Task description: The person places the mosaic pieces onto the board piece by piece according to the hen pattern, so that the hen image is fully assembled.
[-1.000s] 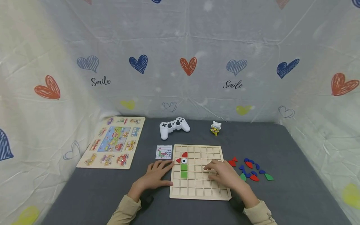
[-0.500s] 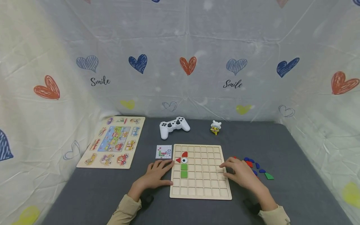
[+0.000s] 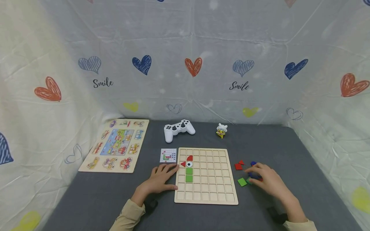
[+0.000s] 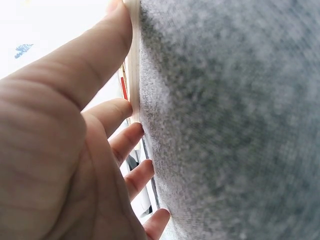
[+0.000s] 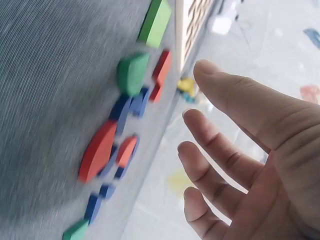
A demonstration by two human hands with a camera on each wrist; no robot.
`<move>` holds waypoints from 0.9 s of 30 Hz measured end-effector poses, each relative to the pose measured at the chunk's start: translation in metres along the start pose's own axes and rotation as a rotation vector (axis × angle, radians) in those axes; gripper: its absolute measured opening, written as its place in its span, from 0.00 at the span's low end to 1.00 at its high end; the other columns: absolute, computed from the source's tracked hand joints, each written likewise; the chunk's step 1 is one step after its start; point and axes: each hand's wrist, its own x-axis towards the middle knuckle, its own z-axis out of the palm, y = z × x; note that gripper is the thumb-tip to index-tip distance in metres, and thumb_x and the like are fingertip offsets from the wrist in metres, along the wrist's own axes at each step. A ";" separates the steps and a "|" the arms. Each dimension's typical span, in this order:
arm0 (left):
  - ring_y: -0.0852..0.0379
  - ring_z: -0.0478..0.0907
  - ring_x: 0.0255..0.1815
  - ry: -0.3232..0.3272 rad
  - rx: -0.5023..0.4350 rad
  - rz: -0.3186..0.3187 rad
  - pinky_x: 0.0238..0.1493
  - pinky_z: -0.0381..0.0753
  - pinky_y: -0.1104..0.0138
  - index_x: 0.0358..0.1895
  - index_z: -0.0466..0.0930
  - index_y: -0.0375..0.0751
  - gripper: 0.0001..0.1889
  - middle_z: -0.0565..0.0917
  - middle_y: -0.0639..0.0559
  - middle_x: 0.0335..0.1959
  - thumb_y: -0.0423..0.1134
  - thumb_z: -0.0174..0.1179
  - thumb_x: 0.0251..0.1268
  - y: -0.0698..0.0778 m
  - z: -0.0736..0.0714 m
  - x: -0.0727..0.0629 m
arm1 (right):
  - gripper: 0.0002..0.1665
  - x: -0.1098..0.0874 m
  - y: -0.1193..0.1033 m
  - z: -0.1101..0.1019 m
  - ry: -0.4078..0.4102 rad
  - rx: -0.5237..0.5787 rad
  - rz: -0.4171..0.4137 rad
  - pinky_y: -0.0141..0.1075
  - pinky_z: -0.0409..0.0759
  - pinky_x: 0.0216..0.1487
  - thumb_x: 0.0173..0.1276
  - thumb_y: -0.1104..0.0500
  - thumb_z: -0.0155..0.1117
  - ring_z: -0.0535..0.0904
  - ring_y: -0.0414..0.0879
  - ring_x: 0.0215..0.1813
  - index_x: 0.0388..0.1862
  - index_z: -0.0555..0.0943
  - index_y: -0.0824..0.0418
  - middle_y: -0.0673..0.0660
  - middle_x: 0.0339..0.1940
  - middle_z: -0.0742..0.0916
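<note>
A wooden grid board (image 3: 208, 189) lies in front of the person. On its left side are a red curved piece (image 3: 189, 158), a small red triangle (image 3: 183, 164), an eye piece (image 3: 189, 164) and two light green squares (image 3: 189, 175). With fingers spread, the left hand (image 3: 159, 181) rests at the board's left edge, thumb and fingertips against it. To the right of the board, the right hand (image 3: 268, 179) hovers over loose pieces, partly hiding them. In the right wrist view its fingers are apart and hold nothing; a light green square (image 5: 155, 25) and a dark green piece (image 5: 132, 74) lie beyond.
A pattern card (image 3: 168, 155) lies by the board's upper left corner. Behind stand a white game controller (image 3: 179, 129) and a small figurine (image 3: 221, 130). A vehicle puzzle board (image 3: 115, 146) lies at the left. Loose red pieces (image 3: 238, 166) are right of the grid.
The right hand has moved right, off the grid board and over the loose pieces. A light green square and red pieces beside the board now show. The left hand has stayed put.
</note>
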 end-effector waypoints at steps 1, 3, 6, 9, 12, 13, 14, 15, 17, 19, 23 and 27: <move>0.41 0.52 0.68 0.001 0.001 0.000 0.61 0.49 0.40 0.73 0.54 0.51 0.42 0.56 0.50 0.71 0.61 0.57 0.57 0.000 0.000 0.000 | 0.18 -0.002 0.003 -0.002 -0.003 -0.001 0.012 0.38 0.71 0.32 0.51 0.59 0.73 0.76 0.48 0.39 0.43 0.84 0.52 0.51 0.39 0.81; 0.41 0.51 0.68 -0.001 0.008 -0.003 0.61 0.49 0.40 0.73 0.53 0.51 0.42 0.56 0.50 0.71 0.62 0.57 0.57 0.000 0.000 0.000 | 0.17 -0.006 0.008 -0.006 -0.013 -0.002 0.034 0.37 0.71 0.31 0.51 0.59 0.73 0.76 0.47 0.38 0.43 0.84 0.52 0.50 0.39 0.81; 0.41 0.52 0.68 0.001 0.009 -0.001 0.61 0.49 0.40 0.73 0.54 0.51 0.42 0.56 0.50 0.71 0.62 0.57 0.57 -0.001 0.000 0.000 | 0.16 -0.011 0.017 -0.011 -0.046 -0.008 0.065 0.37 0.73 0.31 0.53 0.58 0.72 0.77 0.48 0.39 0.42 0.84 0.51 0.49 0.38 0.81; 0.41 0.52 0.68 0.002 0.007 0.000 0.61 0.49 0.40 0.73 0.54 0.51 0.42 0.56 0.50 0.71 0.62 0.57 0.57 -0.001 0.001 0.001 | 0.14 -0.016 0.023 -0.016 -0.077 -0.006 0.103 0.39 0.74 0.32 0.54 0.56 0.71 0.77 0.49 0.40 0.42 0.84 0.52 0.49 0.39 0.81; 0.41 0.52 0.68 0.000 0.009 -0.002 0.61 0.49 0.40 0.73 0.54 0.52 0.42 0.56 0.50 0.71 0.62 0.57 0.57 -0.002 0.001 0.001 | 0.14 -0.021 0.029 -0.021 -0.112 0.006 0.130 0.39 0.73 0.30 0.55 0.55 0.70 0.77 0.51 0.39 0.42 0.84 0.53 0.52 0.40 0.81; 0.41 0.52 0.68 -0.001 0.010 -0.004 0.61 0.49 0.40 0.73 0.54 0.52 0.42 0.56 0.50 0.71 0.62 0.57 0.57 -0.002 0.001 0.001 | 0.14 -0.023 0.031 -0.022 -0.121 0.008 0.146 0.40 0.74 0.30 0.55 0.55 0.70 0.78 0.51 0.40 0.42 0.84 0.53 0.52 0.40 0.81; 0.41 0.52 0.68 -0.001 0.011 -0.005 0.61 0.49 0.40 0.73 0.54 0.52 0.42 0.56 0.50 0.71 0.63 0.56 0.57 -0.002 0.001 0.001 | 0.14 -0.024 0.033 -0.024 -0.131 0.008 0.160 0.40 0.74 0.30 0.55 0.55 0.70 0.78 0.51 0.39 0.42 0.84 0.52 0.53 0.41 0.81; 0.41 0.52 0.68 -0.002 0.012 -0.006 0.61 0.49 0.40 0.73 0.54 0.52 0.42 0.56 0.50 0.71 0.63 0.56 0.56 -0.002 0.002 0.001 | 0.15 -0.025 0.035 -0.025 -0.139 0.009 0.169 0.41 0.74 0.31 0.55 0.55 0.70 0.77 0.51 0.39 0.43 0.84 0.52 0.53 0.41 0.80; 0.41 0.52 0.68 -0.001 0.011 -0.006 0.61 0.49 0.40 0.73 0.54 0.52 0.42 0.56 0.50 0.71 0.63 0.57 0.56 -0.002 0.002 0.001 | 0.15 -0.027 0.040 -0.027 -0.153 0.009 0.184 0.43 0.75 0.32 0.55 0.55 0.70 0.77 0.51 0.40 0.43 0.83 0.52 0.54 0.41 0.80; 0.41 0.51 0.68 0.000 0.008 -0.007 0.61 0.49 0.40 0.73 0.54 0.52 0.42 0.57 0.50 0.71 0.62 0.57 0.56 -0.001 0.001 0.000 | 0.15 -0.029 0.045 -0.028 -0.161 -0.003 0.203 0.45 0.76 0.33 0.54 0.55 0.70 0.77 0.51 0.40 0.43 0.84 0.52 0.54 0.41 0.80; 0.41 0.52 0.68 0.001 0.003 -0.007 0.61 0.49 0.40 0.73 0.54 0.51 0.42 0.57 0.50 0.70 0.62 0.57 0.56 -0.001 0.001 0.000 | 0.15 -0.033 0.056 -0.029 -0.184 -0.023 0.221 0.48 0.76 0.34 0.53 0.55 0.71 0.77 0.51 0.39 0.41 0.84 0.54 0.54 0.39 0.80; 0.41 0.52 0.68 0.003 0.001 -0.005 0.61 0.49 0.40 0.72 0.54 0.51 0.42 0.57 0.50 0.70 0.62 0.57 0.56 0.000 0.000 -0.001 | 0.15 -0.036 0.064 -0.029 -0.226 -0.027 0.251 0.49 0.76 0.35 0.53 0.55 0.71 0.77 0.53 0.40 0.41 0.84 0.54 0.55 0.39 0.80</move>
